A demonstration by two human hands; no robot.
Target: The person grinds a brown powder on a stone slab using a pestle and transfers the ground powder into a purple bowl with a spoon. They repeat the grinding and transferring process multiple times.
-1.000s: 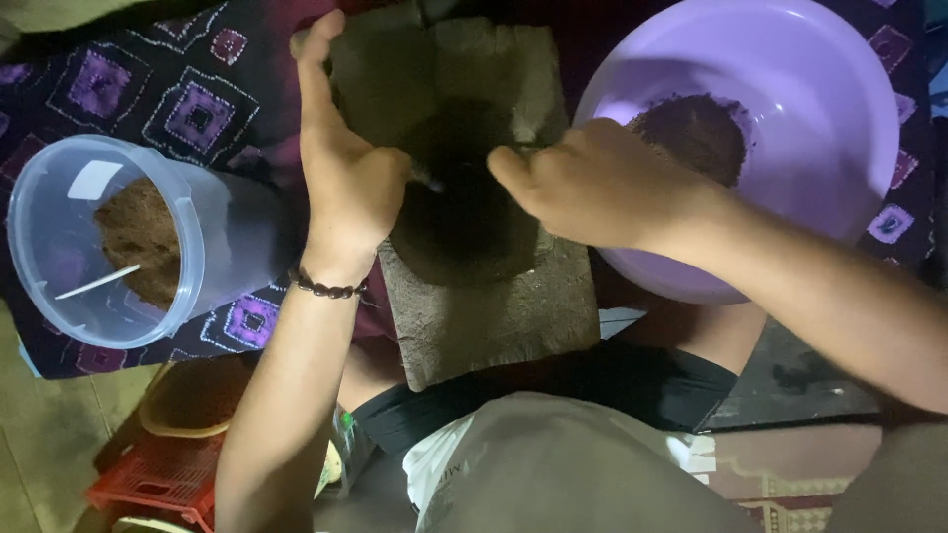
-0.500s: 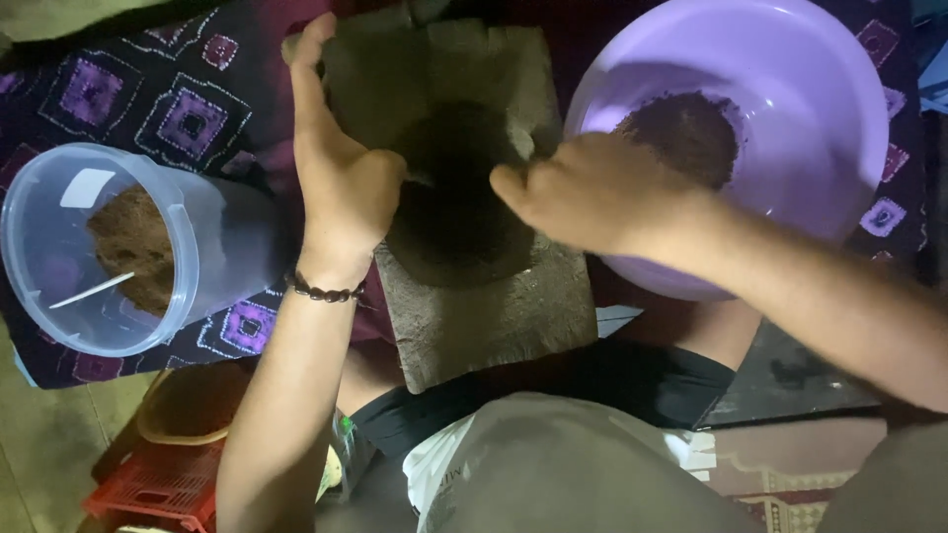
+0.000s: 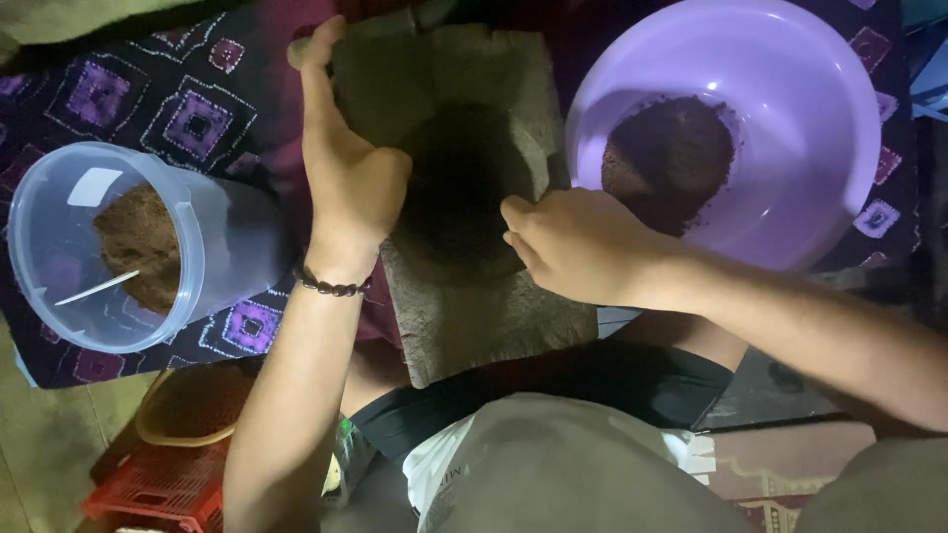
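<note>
Head view: the left hand (image 3: 348, 173) lies open along the left edge of the grinding stone (image 3: 464, 197), thumb spread. The right hand (image 3: 573, 242), fingers curled, presses the dark paste (image 3: 464, 188) at the stone's middle; whether it grips anything I cannot tell.

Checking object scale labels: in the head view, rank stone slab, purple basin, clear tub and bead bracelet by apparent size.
1. Stone slab and purple basin: look about alike; hands cover part of the slab and the frame crops the basin, so no ranking.
2. Clear tub, clearly smaller.
3. Bead bracelet, smallest by far.
</note>
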